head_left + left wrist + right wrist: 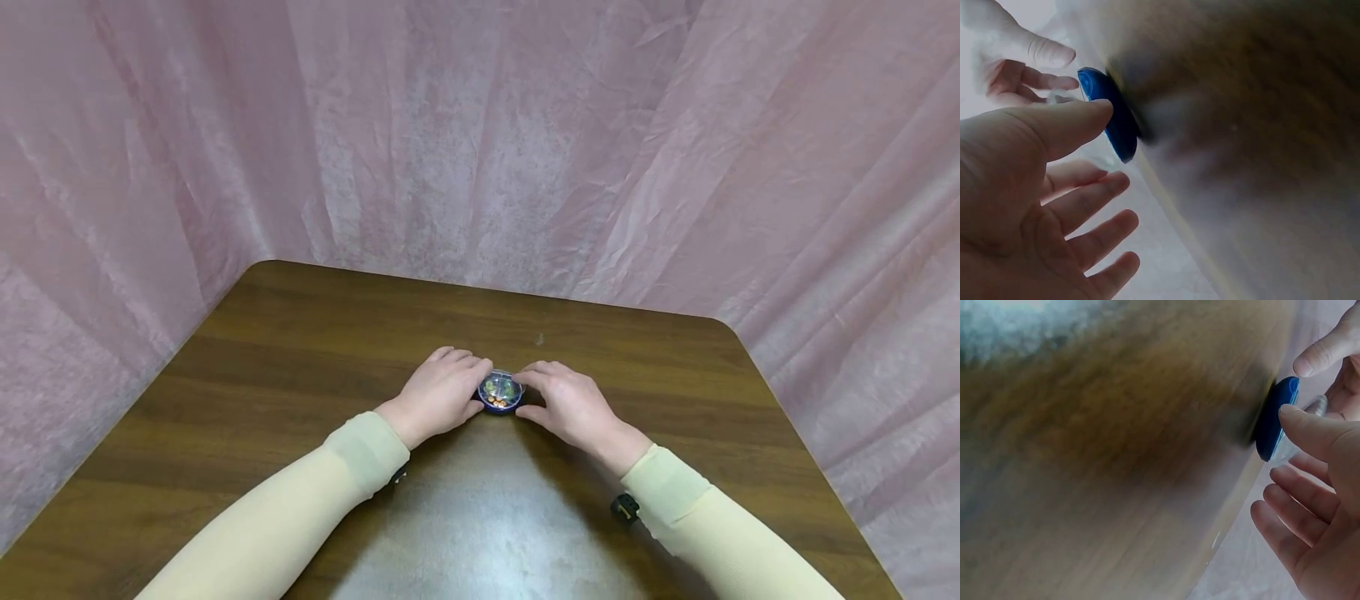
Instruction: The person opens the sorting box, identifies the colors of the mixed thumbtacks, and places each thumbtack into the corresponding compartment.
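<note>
A small round blue container with a clear top and small orange and green pieces inside sits on the wooden table between both hands. My left hand grips its left side, thumb at the front edge and forefinger farther back. From the other side my right hand grips it with thumb and forefinger. In the left wrist view the left thumb overlaps the container's blue side. The other fingers of both hands are spread loosely. Whether the clear top is raised I cannot tell.
The brown wooden table has rounded far corners, and a bright glare lies on its near part. Pink curtains hang behind and at both sides. A dark wrist device shows under the right sleeve.
</note>
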The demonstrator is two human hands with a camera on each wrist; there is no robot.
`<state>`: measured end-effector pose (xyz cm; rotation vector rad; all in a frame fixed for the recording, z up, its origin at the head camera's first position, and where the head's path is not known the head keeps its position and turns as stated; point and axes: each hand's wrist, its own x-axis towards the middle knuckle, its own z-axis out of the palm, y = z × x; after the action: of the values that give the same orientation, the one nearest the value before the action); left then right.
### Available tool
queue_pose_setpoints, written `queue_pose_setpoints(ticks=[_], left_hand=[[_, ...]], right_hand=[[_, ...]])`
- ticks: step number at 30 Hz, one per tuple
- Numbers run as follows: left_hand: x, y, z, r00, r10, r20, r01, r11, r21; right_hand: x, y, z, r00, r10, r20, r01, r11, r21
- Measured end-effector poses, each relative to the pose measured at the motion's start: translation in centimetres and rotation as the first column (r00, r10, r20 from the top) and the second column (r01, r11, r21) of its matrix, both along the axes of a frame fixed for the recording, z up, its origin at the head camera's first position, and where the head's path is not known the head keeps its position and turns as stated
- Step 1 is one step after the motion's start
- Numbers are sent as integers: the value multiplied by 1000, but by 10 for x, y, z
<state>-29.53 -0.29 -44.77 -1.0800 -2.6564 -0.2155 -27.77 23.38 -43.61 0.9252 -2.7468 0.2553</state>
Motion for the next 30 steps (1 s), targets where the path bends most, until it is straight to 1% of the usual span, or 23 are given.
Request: queue_pose_setpoints(ticks=[3,6,14,20,23,26,28,30], left_hand=[[2,-1,1,1000,-6,11,6,1000,-28],[3,-2,2,1000,-7,23,8,999,-44],[5,-1,4,998,2,69,1,999,-43],[3,2,6,997,4,81,0,998,-56],[2,0,5,995,5,104,0,999,-52],[0,-7,2,992,32,121,-26,998,-50],[-1,-14,0,990,72,119,-66,996,-53],[-3,-23,-3,988,119,95,-114,992,-61]], right_hand=[[1,0,-1,1000,30,4,-31,999,11],[2,0,-3,999,43,13,-44,999,18],[3,1,-3,999,43,32,-44,998,45],[2,4,-2,997,36,69,-39,998,42],[5,6,-2,996,24,92,-27,999,35],[9,8,-2,994,-4,106,2,1000,19],[12,11,-3,992,-44,120,43,999,8],[14,13,-2,988,-87,128,88,996,1]])
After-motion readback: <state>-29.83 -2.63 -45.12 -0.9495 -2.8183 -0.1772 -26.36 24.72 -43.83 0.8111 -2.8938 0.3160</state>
